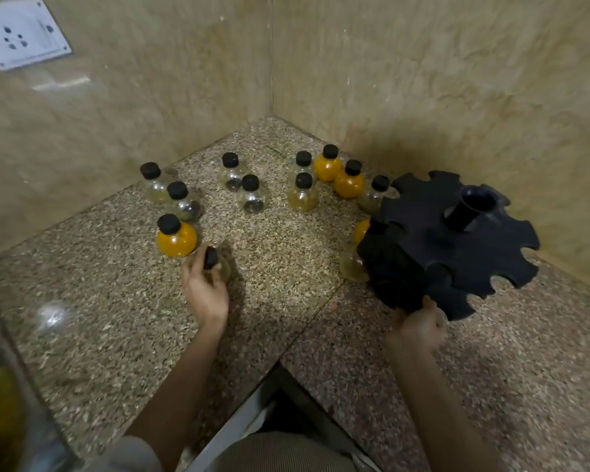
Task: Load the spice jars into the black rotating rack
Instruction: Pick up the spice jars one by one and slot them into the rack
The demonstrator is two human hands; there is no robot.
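The black rotating rack [457, 247] stands at the right of the granite counter, its notched top disc tilted and a hollow post in its middle. My right hand [419, 327] grips the rack's near edge. My left hand [205, 287] is closed around a clear jar with a black cap [211, 258], tilted, just in front of an orange-filled jar [177, 237]. Several more black-capped jars stand behind, some clear [251, 198], some orange [348, 181]. Two jars [353, 264] sit pressed against the rack's left side, partly hidden.
Beige stone walls meet in a corner [271, 110] behind the jars. A white socket plate [21, 32] is on the left wall. The counter's inner corner edge [280, 366] lies between my arms. A blurred glass object [11, 396] fills the lower left.
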